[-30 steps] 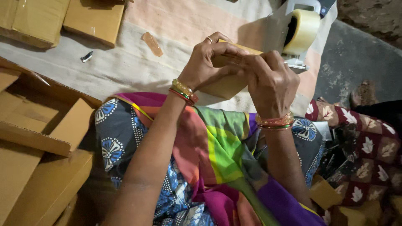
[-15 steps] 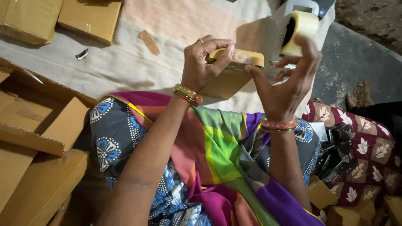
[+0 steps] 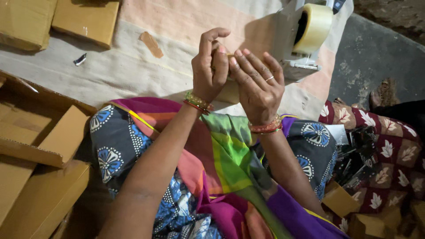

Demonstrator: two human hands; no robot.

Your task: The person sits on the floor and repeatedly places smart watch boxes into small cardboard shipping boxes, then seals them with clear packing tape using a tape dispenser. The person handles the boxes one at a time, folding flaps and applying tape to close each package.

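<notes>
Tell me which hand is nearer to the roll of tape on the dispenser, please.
The right hand. It is raised just below and left of the tape roll in the picture, apart from it. The left hand is farther left, beyond the right one.

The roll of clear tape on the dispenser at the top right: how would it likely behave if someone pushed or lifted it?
The tape roll is round, so loose it would probably roll; mounted on the grey dispenser, it would more likely just spin. The dispenser looks blocky and broad, so it probably resists tipping under a push. The roll itself is likely light and stiff, with a smooth, somewhat slippery outer face.
</notes>
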